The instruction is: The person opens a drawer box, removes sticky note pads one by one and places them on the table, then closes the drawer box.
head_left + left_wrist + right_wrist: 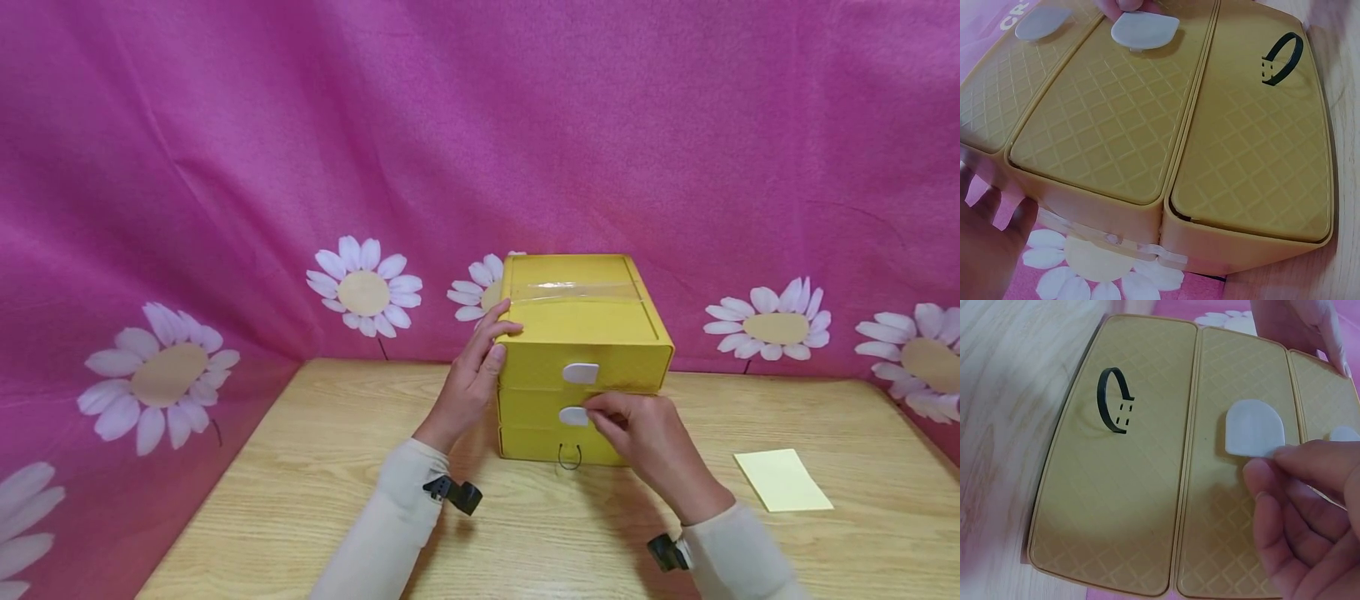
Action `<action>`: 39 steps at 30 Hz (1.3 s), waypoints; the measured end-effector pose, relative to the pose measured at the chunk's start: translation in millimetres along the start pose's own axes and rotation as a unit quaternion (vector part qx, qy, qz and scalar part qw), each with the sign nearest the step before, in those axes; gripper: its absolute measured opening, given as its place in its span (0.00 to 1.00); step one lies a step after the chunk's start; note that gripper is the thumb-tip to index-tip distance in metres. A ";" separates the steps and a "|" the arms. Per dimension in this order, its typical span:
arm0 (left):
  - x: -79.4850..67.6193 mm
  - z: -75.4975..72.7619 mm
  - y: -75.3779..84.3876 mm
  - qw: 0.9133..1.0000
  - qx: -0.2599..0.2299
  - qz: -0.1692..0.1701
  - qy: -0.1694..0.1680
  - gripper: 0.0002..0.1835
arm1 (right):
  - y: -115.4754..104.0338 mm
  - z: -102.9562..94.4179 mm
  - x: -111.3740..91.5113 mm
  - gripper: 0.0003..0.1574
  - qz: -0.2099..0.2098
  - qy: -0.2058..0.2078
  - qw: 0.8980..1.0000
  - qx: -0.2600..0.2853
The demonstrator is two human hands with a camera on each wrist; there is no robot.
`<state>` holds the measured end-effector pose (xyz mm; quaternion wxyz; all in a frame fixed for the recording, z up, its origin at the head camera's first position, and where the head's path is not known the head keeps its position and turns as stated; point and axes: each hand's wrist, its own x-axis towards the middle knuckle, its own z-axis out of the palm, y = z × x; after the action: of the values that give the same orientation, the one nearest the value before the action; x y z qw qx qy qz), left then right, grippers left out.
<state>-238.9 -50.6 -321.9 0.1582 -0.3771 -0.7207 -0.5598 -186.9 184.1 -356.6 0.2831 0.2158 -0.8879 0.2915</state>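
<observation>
In the head view, a yellow three-drawer box (573, 325) stood on the wood-grain table (300, 500), right of centre and toward the far edge. Its upper drawer (528, 367), middle drawer (528, 408) and bottom drawer (525, 444) sat pushed in, contents hidden. Clear tape (577, 291) ran across the top. The right hand (652, 433) pinched the white middle tab (573, 416) at its right end, below the white upper tab (581, 373). The left hand (468, 383) rested at the box's near left corner, fingers extended over the edge. A pale yellow note pad (783, 481) lay to the right. Pink cloth (525, 125) printed with white daisies (363, 292) hung at the far side.

In the left wrist view, a dark loop (1299, 56) stood out from the bottom drawer. The left hand's fingers, dim there, seemed to touch the box's side.

In the right wrist view, thumb and forefinger gripped the middle tab's edge, the other fingers folded toward the palm.
</observation>
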 end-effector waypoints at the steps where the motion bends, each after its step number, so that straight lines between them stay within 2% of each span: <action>1: 0.0 0.0 0.0 1.000 0.001 0.001 0.001 0.16 | -0.1 0.6 0.1 0.07 -0.002 -0.001 1.000 -0.005; 6: 0.2 0.2 -0.5 1.000 0.000 0.002 0.002 0.16 | -0.4 2.5 0.0 0.06 -0.003 -0.008 1.000 -0.015; 13: 0.7 2.7 -38.8 1.000 0.007 0.010 0.002 0.17 | -2.1 1.5 0.5 0.06 0.012 -0.025 0.999 -0.017; 18: 0.6 2.7 -33.2 1.000 0.009 0.005 0.004 0.16 | -3.7 -0.1 1.0 0.05 0.018 -0.037 0.999 -0.024; 25: 0.2 0.5 -2.9 1.000 -0.001 -0.001 0.003 0.15 | -4.7 -1.8 0.6 0.06 0.017 -0.041 0.999 -0.029; 32: -0.1 0.0 -0.1 1.000 0.002 -0.012 0.000 0.16 | -5.4 -3.1 0.2 0.07 0.007 -0.036 0.999 -0.039; 39: -0.1 -0.1 -0.6 1.000 0.001 -0.016 -0.001 0.16 | -7.9 -5.4 0.2 0.07 0.011 -0.048 0.998 -0.038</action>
<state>-239.3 -50.8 -322.4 0.1491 -0.3664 -0.7274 -0.5608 -180.6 181.7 -349.7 0.2446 0.2093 -0.9132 0.2499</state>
